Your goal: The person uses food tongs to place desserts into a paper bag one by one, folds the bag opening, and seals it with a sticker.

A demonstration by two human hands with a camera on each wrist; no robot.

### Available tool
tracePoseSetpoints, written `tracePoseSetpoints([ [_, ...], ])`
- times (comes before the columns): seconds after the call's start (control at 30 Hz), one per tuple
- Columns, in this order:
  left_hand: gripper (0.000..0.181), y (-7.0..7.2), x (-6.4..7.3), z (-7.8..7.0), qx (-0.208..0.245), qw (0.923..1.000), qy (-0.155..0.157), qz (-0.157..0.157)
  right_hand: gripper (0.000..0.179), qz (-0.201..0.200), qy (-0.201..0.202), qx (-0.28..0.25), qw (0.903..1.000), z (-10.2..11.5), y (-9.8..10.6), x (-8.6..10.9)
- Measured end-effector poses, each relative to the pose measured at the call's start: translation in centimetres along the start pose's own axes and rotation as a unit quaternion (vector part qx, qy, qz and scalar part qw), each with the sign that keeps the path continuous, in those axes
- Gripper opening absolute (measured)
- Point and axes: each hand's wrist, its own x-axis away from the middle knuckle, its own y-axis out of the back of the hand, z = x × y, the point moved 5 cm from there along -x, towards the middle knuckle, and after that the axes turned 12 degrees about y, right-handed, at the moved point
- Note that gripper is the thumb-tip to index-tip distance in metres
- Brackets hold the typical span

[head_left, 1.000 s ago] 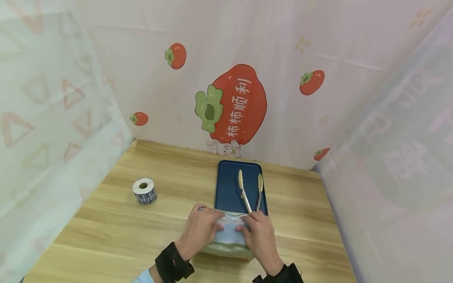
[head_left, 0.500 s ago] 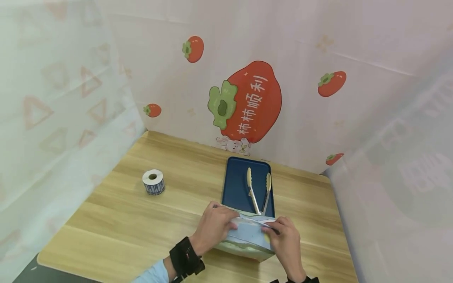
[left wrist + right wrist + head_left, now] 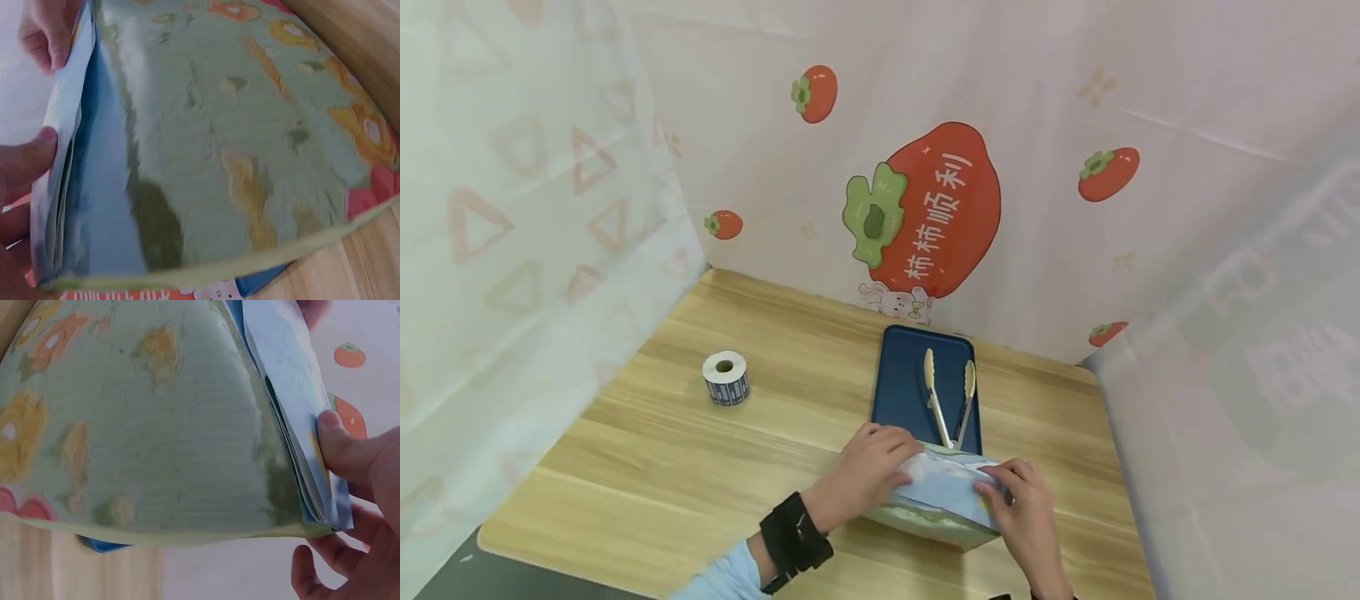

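A paper bag [image 3: 943, 487] printed with painted flowers on pale green stands on the table, its light-blue top folded over. My left hand [image 3: 872, 471] pinches the folded top near its left end. My right hand [image 3: 1022, 504] pinches the same fold near the right end. In the left wrist view, the left thumb lies on the folded layers, and the flowered side of the bag [image 3: 206, 137] fills most of the frame. The right wrist view shows the right hand [image 3: 365, 494] with its thumb on the layered flap [image 3: 287, 381] and fingers behind it.
Behind the bag lies a dark blue tray [image 3: 898, 392] with metal tongs [image 3: 935, 404] on it, cream-tipped and spread. A roll of labels [image 3: 726, 379] stands on the left of the wooden table [image 3: 647, 467]. Printed cloth [image 3: 760, 167] hangs around the back and sides.
The right hand has slid outward along the fold to the right end, with more of the blue fold showing between the hands. The bag is turned slightly. The head view has shifted too.
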Motion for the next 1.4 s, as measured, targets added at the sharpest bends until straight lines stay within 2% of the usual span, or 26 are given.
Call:
tracePoseSetpoints([
  [0.13,0.042,1.4,0.7,1.4,0.068,0.9974,0.002,0.021,0.035,0.036,0.045,0.009,0.9983,1.0,0.4,-0.9],
  [0.23,0.042,2.6,1.1,2.3,0.110,0.9932,0.016,0.033,0.039,0.060,0.069,0.010,0.9958,2.1,1.0,-2.1],
  [0.3,0.042,3.6,1.3,2.8,0.132,0.9904,0.023,0.033,0.040,0.062,0.091,0.000,0.9939,3.2,1.4,-3.2],
  [0.4,0.042,5.1,1.8,3.9,0.160,0.9865,0.029,0.017,0.043,0.049,0.128,-0.024,0.9902,5.2,2.1,-5.4],
  [0.5,0.042,7.0,1.9,5.3,0.173,0.9842,0.034,-0.006,0.045,0.042,0.144,-0.051,0.9874,7.4,2.8,-8.0],
  [0.57,0.041,8.2,2.0,6.5,0.174,0.9835,0.048,-0.017,0.045,0.039,0.162,-0.063,0.9839,8.7,3.3,-9.9],
  [0.73,0.043,12.4,2.5,10.3,0.141,0.9846,0.085,-0.060,0.035,0.050,0.208,-0.082,0.9734,10.8,4.4,-14.6],
  [0.9,0.045,17.0,2.9,13.9,0.101,0.9828,0.105,-0.114,0.033,0.091,0.197,-0.109,0.9700,11.7,3.6,-19.3],
  [1.03,0.046,19.0,3.1,16.2,0.065,0.9833,0.122,-0.118,0.034,0.095,0.176,-0.163,0.9661,12.6,1.2,-22.6],
  [1.13,0.047,19.4,3.3,17.4,0.052,0.9834,0.138,-0.106,0.031,0.067,0.155,-0.210,0.9631,13.6,-0.8,-24.6],
  [1.23,0.048,19.0,3.7,18.6,0.049,0.9821,0.162,-0.083,0.028,0.017,0.127,-0.239,0.9625,14.8,-2.9,-26.0],
  [1.33,0.048,18.5,4.3,19.8,0.047,0.9797,0.186,-0.059,0.028,-0.036,0.089,-0.263,0.9601,16.2,-5.3,-26.7],
  [1.4,0.048,17.6,4.6,20.5,0.049,0.9781,0.196,-0.048,0.029,-0.058,0.059,-0.280,0.9565,16.9,-7.3,-26.4],
])
